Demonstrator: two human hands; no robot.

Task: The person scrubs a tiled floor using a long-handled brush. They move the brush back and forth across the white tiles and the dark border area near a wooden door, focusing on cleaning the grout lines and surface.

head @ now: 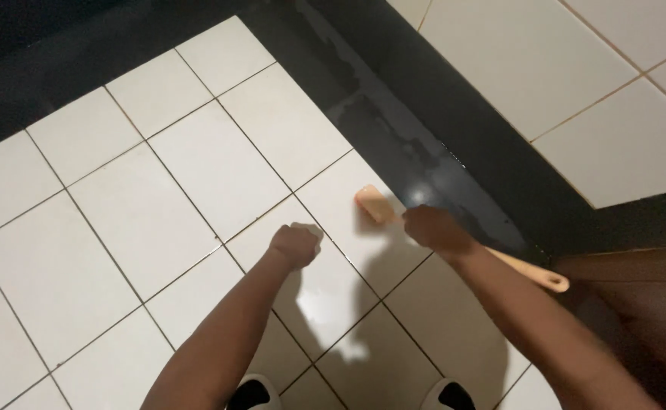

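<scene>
Right hand (433, 228) grips a peach long-handled scrub brush (373, 203), its head just ahead on white floor tile (219, 163); left hand (296, 244) is fisted, empty (dark border strip (424, 152) beyond looks wet, tiles mostly dry).

1. Two bare hands show: the left hand (296, 244) at centre frame, the right hand (432, 228) just right of centre.
2. Two forearms rise from the bottom edge of the frame.
3. One peach-coloured long-handled brush (375, 203) lies right of centre, its handle end at the lower right.
4. Two shoes show at the bottom edge, the left shoe (252, 393) and the right shoe (447, 395).
5. One dark wet strip (424, 152) crosses diagonally from top centre to the lower right.
6. Two areas of white tiled floor (158, 190) show, one on each side of the strip.
</scene>
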